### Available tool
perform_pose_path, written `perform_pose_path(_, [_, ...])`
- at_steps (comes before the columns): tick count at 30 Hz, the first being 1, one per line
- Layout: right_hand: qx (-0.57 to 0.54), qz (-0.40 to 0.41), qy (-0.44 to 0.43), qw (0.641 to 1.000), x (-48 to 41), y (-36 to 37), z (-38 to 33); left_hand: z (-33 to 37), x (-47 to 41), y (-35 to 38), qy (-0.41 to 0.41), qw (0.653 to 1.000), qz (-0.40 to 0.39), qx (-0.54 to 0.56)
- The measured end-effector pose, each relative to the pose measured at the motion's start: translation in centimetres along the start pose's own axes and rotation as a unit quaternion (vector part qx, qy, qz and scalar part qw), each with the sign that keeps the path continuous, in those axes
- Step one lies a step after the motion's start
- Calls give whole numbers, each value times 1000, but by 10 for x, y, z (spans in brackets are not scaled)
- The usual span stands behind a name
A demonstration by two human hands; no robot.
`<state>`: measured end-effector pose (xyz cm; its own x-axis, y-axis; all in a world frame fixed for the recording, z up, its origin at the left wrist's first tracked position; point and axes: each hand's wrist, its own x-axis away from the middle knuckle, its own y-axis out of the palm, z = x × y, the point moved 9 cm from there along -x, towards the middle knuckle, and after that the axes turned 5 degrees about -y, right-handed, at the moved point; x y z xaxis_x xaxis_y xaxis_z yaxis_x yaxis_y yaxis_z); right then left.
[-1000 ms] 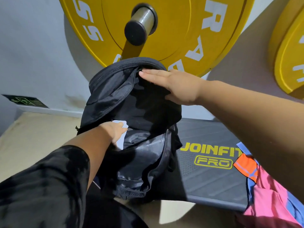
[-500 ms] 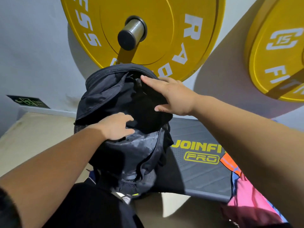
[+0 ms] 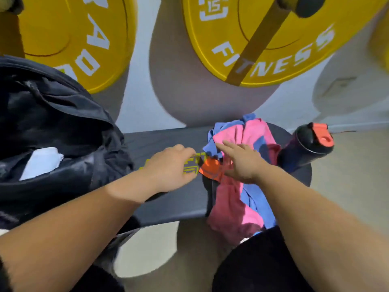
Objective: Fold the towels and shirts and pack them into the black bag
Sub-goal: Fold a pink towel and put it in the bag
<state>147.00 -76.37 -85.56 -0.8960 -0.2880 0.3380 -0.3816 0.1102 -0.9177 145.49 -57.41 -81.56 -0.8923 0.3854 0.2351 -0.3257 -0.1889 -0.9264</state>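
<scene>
The black bag stands open at the left end of the dark bench, with a white folded cloth showing in its mouth. A crumpled pile of pink, blue and orange garments lies on the bench's right end and hangs over the front edge. My left hand hovers over the bench just left of the pile, fingers loosely curled, holding nothing. My right hand is spread flat over the pile's upper part, touching or nearly touching it, gripping nothing.
A black shaker bottle with a red flip cap stands on the bench right of the garments. Two yellow weight plates hang on the wall behind. Beige floor shows beyond the bench, and my dark-clothed knee is below the pile.
Both hands have left the bag and swung right to the garment pile. The view has panned right, so the bag now sits at the left edge.
</scene>
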Motion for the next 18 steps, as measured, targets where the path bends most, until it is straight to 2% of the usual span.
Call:
perform_pose_path(3, [1,-115,69,991,16,37,45,29,-30,57,-8,998,-65,12])
perform_pose_path(7, [-41,-130,83,987,10,45,63,54,-48,118,-45,990,-111,81])
perform_pose_path(9, [-20,-123,62,990,4,39,61,72,-51,133,-51,983,-84,154])
perform_pose_path(12, [-16,-134,7,991,-1,34,51,85,-52,145,-107,946,-29,304])
perform_pose_path(16, [-72,-104,-14,992,-11,28,47,70,-50,151,-191,924,63,325])
perform_pose_path(18, [-96,-73,-7,993,-13,20,49,61,-46,149,-210,903,75,366])
